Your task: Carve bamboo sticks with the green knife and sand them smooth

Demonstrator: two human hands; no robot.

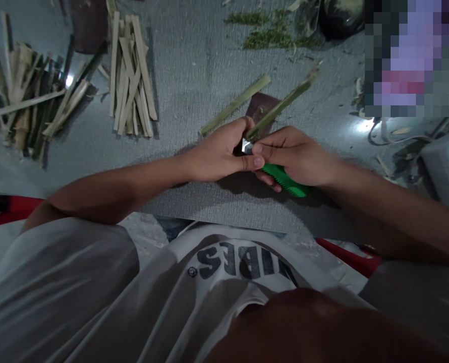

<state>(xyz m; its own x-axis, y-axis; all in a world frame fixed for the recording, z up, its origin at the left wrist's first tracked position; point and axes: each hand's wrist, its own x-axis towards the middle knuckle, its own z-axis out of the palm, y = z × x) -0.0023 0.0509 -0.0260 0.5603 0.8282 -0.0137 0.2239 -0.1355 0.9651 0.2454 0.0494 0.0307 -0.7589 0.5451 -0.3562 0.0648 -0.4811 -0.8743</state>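
My left hand (219, 154) is closed around the near end of a thin green bamboo strip (285, 103), which slants up and to the right above the grey mat. My right hand (298, 156) grips a knife by its green ribbed handle (287, 182). The knife's short metal blade (247, 146) sits against the strip between my two thumbs. Both hands touch each other at the blade.
A second loose strip (235, 105) and a dark brown square piece (260, 108) lie just beyond my hands. A bundle of pale split strips (130, 75) and a darker pile (31, 106) lie at the far left. Green shavings (270, 30) are scattered at the top.
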